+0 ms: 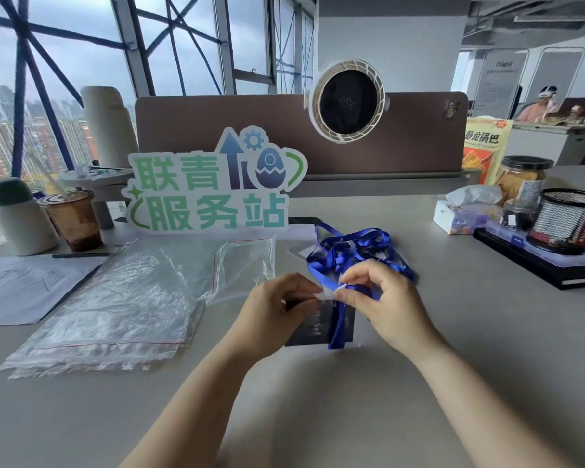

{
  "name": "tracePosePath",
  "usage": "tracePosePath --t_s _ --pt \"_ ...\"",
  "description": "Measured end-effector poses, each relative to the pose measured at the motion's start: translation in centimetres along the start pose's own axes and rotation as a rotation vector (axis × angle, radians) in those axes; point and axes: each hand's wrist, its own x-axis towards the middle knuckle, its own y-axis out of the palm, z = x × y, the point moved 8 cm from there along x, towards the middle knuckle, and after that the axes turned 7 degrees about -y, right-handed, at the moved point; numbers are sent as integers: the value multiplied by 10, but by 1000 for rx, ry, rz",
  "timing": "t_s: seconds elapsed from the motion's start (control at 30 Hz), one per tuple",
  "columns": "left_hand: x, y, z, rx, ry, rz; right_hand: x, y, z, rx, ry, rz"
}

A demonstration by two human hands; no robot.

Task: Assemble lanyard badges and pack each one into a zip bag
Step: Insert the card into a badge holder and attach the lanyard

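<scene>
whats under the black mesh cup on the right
A clear plastic box with blue latches, lying on a black book. The part beneath the mesh cup is covered, so its contents cannot be seen.

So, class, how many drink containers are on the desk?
2: a plastic coffee cup at the far left, and a green-lidded flask just left of it. More may hide behind the sign.
</scene>
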Motion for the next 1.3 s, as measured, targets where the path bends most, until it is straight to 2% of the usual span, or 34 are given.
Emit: tracePosePath --t_s 0.13,0.33,0.43,0.57,0.8,0.87,0.93,1.03,1.13,1.3 --pt "-2 3 -1 -126 -41 133 5 -5 -3 158 56 -22" --pt "-5 0 -1 -506 -130 245 2 -6 -21 341 218 -64" --pt "-2 -3 4 -698 -176 172 -2 -3 -29 331 278 -45" --pt "5 -17 27 -884 -261 -101 -9 9 -34 241 317 44" --pt "3 -37 48 -801 -308 -455 -15 25 -36 -18 203 210" --pt "-1 -44 51 -655 -324 -546 -13 24 -30 -272 56 210" --pt "-3 -48 47 -454 -298 -596 -12 26 -12 -527 -166 214" --pt "0 -42 36 -240 -224 -518 -12 33 4 -629 -364 232" --pt "3 -29 26 -166 -165 -367 -9 27 16 -569 -410 163" --pt "4 -9 19 -182 -132 -99 -1 11 22 -490 -421 17"
